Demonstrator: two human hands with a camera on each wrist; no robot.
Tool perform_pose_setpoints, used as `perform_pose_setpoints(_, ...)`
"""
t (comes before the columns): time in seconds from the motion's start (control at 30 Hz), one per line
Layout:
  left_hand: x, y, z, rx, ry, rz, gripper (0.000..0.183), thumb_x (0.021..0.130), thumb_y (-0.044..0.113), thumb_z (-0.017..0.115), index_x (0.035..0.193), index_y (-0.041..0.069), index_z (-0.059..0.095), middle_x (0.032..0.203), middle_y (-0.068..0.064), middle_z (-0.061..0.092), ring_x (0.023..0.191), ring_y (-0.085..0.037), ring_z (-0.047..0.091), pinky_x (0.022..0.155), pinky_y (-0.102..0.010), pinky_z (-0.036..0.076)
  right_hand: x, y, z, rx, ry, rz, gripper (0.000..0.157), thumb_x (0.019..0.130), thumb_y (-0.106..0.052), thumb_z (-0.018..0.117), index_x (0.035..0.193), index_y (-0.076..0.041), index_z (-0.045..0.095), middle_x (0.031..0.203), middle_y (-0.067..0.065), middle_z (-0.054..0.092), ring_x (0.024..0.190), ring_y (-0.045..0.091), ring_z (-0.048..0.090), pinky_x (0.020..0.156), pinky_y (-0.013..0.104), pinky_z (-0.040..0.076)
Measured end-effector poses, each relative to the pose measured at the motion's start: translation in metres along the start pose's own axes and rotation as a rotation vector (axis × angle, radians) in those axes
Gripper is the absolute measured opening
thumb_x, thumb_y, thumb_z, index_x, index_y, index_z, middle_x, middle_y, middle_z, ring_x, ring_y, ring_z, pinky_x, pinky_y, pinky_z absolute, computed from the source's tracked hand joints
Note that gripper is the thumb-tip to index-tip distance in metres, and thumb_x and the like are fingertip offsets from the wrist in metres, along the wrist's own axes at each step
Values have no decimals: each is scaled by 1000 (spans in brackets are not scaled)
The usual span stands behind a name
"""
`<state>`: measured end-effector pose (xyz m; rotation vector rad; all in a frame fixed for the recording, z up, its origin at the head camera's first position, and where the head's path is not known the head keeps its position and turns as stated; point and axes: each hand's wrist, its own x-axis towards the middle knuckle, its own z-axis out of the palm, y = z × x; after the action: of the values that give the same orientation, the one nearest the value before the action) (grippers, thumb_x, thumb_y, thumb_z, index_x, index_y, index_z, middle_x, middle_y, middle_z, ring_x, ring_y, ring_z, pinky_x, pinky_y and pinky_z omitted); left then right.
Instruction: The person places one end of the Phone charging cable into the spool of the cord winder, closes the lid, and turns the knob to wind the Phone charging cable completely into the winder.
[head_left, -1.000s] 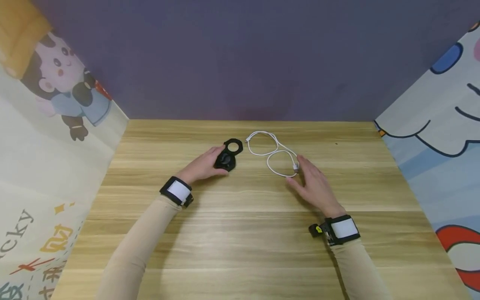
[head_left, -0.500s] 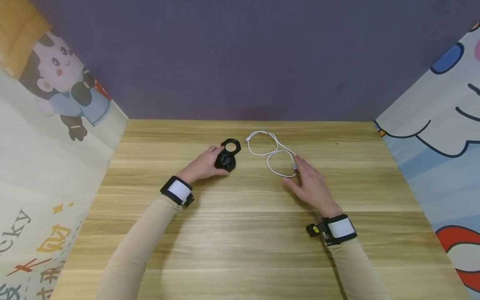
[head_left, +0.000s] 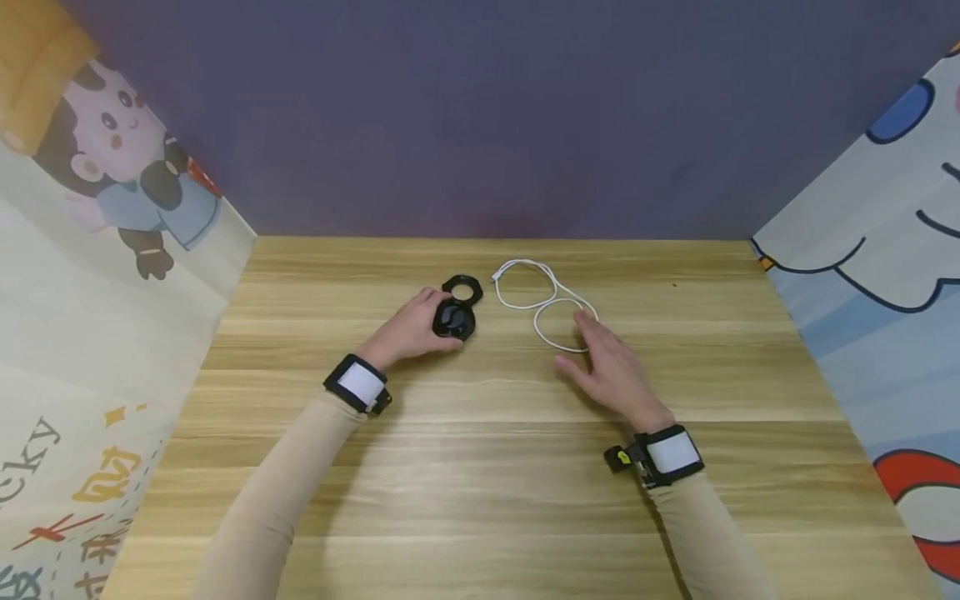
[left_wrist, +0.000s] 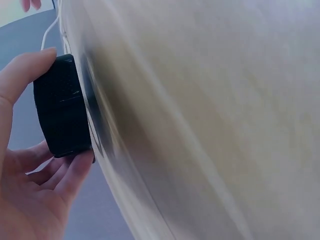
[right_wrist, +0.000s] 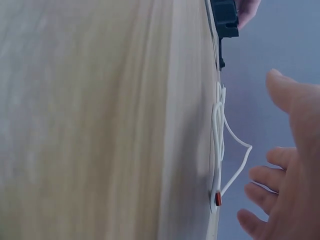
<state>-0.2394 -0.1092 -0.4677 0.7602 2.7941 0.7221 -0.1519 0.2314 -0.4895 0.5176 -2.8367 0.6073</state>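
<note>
A black case (head_left: pixel 454 320) with a flipped-out ring lid (head_left: pixel 462 290) lies at the middle of the table. My left hand (head_left: pixel 412 329) grips its body between thumb and fingers; the left wrist view shows the thick black side (left_wrist: pixel 62 107) held at both ends. To the right, a white charging cable (head_left: pixel 551 304) lies in two loops. Over the cable's near loop hovers my right hand (head_left: pixel 611 367), thumb spread from the fingers, holding nothing. In the right wrist view the cable (right_wrist: pixel 218 145) shows an orange-red plug tip (right_wrist: pixel 218 199), apart from the fingers.
The wooden table (head_left: pixel 480 500) ends at a dark purple back wall (head_left: pixel 480 117). Cartoon-printed panels (head_left: pixel 150 192) flank both sides. Each wrist wears a strapped camera band, the right one (head_left: pixel 671 454) jutting toward the middle.
My right hand has drifted left, now covering the cable's near plug end in the head view. The ring lid swung slightly left, then the case shifted a little right within my left grip.
</note>
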Motion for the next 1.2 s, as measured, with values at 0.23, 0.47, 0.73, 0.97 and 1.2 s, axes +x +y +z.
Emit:
perform_pose_setpoints(0.23,-4,10,1,-6,59,50,89,68,48,77,136,1,43,125,-15,48,108,-28,51,94,-43,47,3,-9,2,26,-14,-50,83,87,-48,59,147,1,28,147,24,34,133,36,32,108,53,30)
perform_pose_setpoints(0.47,-7,19,7,3,78,63,91,66,50,78,135,1,43,123,-13,51,107,-26,51,96,-41,46,6,-16,6,38,-65,-89,88,86,-51,59,149,0,24,150,22,30,134,35,29,108,54,28)
perform_pose_setpoints(0.73,-14,35,14,-5,93,89,87,66,48,78,132,2,46,117,-10,51,103,-22,52,93,-38,48,10,-23,11,59,-98,-112,93,83,-56,60,149,-1,25,150,21,30,134,35,29,109,54,28)
perform_pose_setpoints(0.97,-21,50,20,11,118,109,88,66,50,78,131,0,47,116,-11,52,103,-22,53,94,-37,48,10,-29,15,89,-143,-122,96,81,-59,61,149,-3,25,151,19,29,136,31,27,111,49,26)
perform_pose_setpoints(1.2,-28,64,29,2,170,151,84,65,47,80,128,-1,50,113,-10,54,100,-19,53,93,-33,48,12,-36,18,96,-177,-147,99,77,-61,64,151,-8,24,153,15,28,138,27,25,111,50,27)
